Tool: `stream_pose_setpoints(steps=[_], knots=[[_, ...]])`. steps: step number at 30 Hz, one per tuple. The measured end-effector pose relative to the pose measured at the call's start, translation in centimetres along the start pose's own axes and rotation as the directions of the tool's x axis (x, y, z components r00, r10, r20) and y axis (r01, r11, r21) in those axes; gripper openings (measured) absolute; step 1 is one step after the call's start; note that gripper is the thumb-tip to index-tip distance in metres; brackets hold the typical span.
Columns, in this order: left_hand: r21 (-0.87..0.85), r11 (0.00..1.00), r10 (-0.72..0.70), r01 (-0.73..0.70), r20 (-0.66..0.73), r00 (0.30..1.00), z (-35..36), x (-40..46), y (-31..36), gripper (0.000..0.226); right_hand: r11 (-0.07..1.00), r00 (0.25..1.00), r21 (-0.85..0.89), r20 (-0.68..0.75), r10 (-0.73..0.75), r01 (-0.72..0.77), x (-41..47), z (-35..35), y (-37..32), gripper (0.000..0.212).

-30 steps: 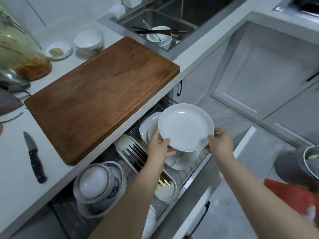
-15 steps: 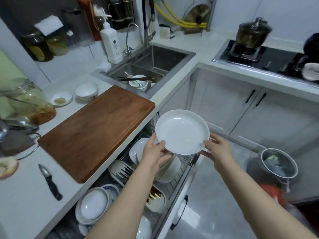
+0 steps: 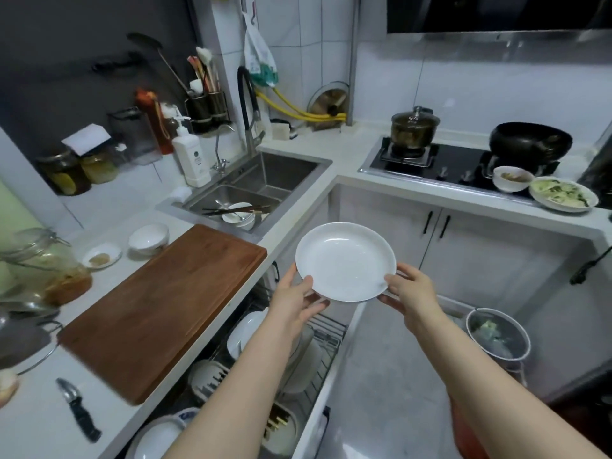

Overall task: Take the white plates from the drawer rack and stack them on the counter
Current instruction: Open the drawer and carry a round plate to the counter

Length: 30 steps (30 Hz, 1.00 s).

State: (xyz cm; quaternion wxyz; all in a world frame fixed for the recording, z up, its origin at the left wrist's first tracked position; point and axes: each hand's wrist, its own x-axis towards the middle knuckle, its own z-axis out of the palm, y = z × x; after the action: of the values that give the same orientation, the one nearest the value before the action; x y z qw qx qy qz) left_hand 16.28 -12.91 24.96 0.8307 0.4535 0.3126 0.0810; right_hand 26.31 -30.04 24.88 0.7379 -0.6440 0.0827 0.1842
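**A:** so where was the round white ceramic plate (image 3: 345, 261)?

**B:** up in the air above the open wire drawer rack (image 3: 326, 342), between both hands. Left hand (image 3: 295, 301) pinched its lower-left rim, right hand (image 3: 410, 291) pinched the lower-right edge, fingers underneath.

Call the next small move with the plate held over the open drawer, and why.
Probably carry the white plate left and set it down on the counter, likely on the wooden cutting board. The left hand and right hand hold it by its rim, clear of the drawer rack, and no stack shows yet.
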Motion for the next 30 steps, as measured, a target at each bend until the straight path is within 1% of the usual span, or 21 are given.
stream_pose_setpoints(steps=[6,11,15,19,23,30], knots=[[-0.001,1.000,0.020,-0.020,-0.029,0.999,5.0,0.1,0.1,0.053,0.999,1.000,0.037,0.014,0.014,-0.015,1.6,-3.1,-3.0,0.041],[-0.056,0.998,0.036,-0.041,-0.087,0.996,9.3,0.7,-0.8,0.053,1.000,0.999,0.022,0.043,-0.005,0.004,3.9,-5.6,-5.5,0.043],[-0.054,0.995,0.076,-0.083,-0.114,0.991,12.0,1.6,-1.3,0.054,1.000,0.999,0.014,0.053,-0.012,0.011,6.1,-6.9,-6.8,0.041],[-0.045,0.994,0.092,-0.099,-0.149,0.985,13.7,2.8,-1.2,0.056,1.000,0.998,0.026,0.070,0.005,-0.007,8.1,-7.3,-7.5,0.045],[-0.048,0.995,0.074,-0.084,-0.179,0.981,14.8,4.5,-0.7,0.054,0.999,0.998,0.023,0.063,0.025,-0.026,9.8,-7.4,-8.2,0.047],[-0.048,0.998,0.036,-0.044,-0.161,0.986,16.1,9.3,0.8,0.051,0.998,1.000,0.050,0.009,0.024,-0.025,13.6,-6.6,-9.4,0.045]])
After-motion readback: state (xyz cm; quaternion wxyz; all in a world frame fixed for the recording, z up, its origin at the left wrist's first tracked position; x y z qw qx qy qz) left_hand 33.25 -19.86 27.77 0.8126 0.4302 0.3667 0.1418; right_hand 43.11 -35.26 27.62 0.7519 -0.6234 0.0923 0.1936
